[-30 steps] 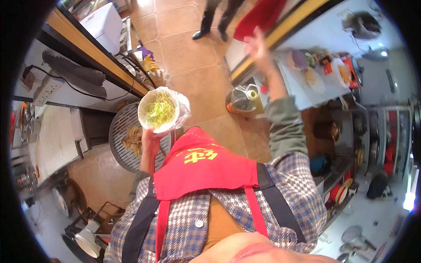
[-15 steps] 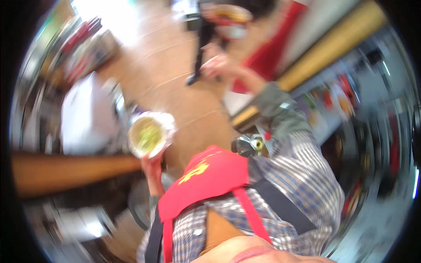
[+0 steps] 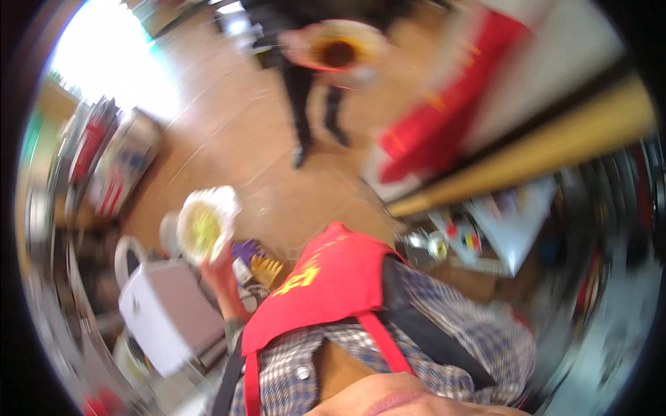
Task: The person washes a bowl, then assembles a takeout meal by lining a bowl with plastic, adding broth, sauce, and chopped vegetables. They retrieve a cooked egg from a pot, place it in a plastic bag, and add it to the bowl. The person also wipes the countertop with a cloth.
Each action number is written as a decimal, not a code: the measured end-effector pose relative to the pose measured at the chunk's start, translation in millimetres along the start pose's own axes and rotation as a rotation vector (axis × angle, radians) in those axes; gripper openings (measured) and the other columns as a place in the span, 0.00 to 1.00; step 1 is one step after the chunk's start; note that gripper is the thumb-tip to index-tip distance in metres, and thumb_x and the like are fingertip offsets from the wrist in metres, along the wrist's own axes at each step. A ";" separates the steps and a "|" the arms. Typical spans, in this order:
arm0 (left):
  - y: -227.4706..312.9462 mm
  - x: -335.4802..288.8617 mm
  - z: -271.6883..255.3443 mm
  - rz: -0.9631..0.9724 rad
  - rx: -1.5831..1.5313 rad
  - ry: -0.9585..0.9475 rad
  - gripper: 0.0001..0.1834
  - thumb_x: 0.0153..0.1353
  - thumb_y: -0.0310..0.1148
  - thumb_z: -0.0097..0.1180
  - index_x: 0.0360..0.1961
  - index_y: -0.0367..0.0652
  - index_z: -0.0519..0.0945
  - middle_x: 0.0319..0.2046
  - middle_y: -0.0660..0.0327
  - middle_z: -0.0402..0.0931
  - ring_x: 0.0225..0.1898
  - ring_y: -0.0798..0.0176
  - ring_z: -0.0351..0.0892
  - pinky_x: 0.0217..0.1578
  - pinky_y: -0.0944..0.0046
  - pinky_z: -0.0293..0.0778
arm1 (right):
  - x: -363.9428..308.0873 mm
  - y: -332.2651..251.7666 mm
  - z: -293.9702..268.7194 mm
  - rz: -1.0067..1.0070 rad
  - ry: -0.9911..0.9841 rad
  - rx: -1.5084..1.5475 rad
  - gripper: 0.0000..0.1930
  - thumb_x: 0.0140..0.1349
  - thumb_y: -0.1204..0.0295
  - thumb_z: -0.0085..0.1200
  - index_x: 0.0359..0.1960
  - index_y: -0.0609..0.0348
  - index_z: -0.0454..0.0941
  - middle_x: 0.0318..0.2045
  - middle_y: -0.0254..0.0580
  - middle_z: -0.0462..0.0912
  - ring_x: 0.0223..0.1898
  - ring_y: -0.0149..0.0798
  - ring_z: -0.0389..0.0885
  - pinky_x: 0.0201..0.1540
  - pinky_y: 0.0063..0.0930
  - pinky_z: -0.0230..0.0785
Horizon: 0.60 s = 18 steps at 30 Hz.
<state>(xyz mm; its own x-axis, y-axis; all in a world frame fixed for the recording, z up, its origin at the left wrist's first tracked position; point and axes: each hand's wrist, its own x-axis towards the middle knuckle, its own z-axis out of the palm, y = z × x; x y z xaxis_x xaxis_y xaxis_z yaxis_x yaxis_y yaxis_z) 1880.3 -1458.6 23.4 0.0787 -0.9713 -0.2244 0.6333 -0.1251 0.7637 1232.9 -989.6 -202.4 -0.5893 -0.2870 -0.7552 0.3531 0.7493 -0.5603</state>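
My left hand (image 3: 220, 272) is closed on a bowl (image 3: 186, 239) lined with thin clear plastic. Pale green shredded food (image 3: 205, 232) lies in it, its kind too blurred to name. My fingers grip the near side of the rim, and the bowl is out over the floor on my left. My right hand is out of sight; only the checked sleeve (image 3: 451, 305) on that side shows. Farther off, a person in dark clothes holds a wide bowl (image 3: 368, 45) with dark brown liquid or sauce in it.
A white box-like container (image 3: 156, 312) stands by my left arm. Purple and yellow packets (image 3: 265, 269) lie beyond my wrist. On the right runs a yellow-edged counter (image 3: 555, 145) with a red cloth (image 3: 451, 97). Stacked boxes (image 3: 121, 163) stand far left. Brown tiles (image 3: 257, 166) cover the floor.
The view has turned. My right hand, raised ahead before, has dropped out of sight. My left hand still holds the bowl, now farther left. The other person's bowl shows more fully.
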 end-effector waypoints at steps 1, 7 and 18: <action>-1.4 16.4 9.5 -0.025 -0.036 0.128 0.38 0.61 0.43 0.52 0.69 0.37 0.57 0.63 0.48 0.66 0.61 0.47 0.70 0.62 0.50 0.66 | 8.6 -15.9 3.6 0.027 -0.059 -0.046 0.23 0.68 0.67 0.53 0.63 0.54 0.67 0.47 0.42 0.78 0.45 0.35 0.77 0.46 0.30 0.74; -45.2 -23.7 67.9 -0.066 -0.334 0.049 0.32 0.64 0.41 0.49 0.66 0.36 0.61 0.60 0.50 0.71 0.56 0.46 0.76 0.54 0.56 0.73 | 40.2 -230.8 179.7 -0.297 -0.588 -0.418 0.18 0.67 0.70 0.53 0.58 0.54 0.72 0.40 0.37 0.80 0.36 0.30 0.79 0.37 0.24 0.74; -26.6 -46.4 86.5 0.233 -0.247 0.042 0.33 0.63 0.35 0.47 0.69 0.40 0.56 0.62 0.52 0.68 0.61 0.49 0.72 0.55 0.49 0.76 | -54.1 -423.3 424.1 -0.775 -1.156 -0.481 0.13 0.67 0.74 0.52 0.51 0.60 0.75 0.29 0.32 0.79 0.28 0.25 0.75 0.29 0.19 0.69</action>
<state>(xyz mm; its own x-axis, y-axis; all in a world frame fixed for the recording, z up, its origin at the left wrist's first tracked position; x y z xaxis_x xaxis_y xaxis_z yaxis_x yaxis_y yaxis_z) 1793.2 -1427.7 65.9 0.2715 -0.9583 -0.0895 0.7614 0.1570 0.6290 1423.5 -1544.4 -68.6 0.4623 -0.8339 -0.3014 -0.1796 0.2448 -0.9528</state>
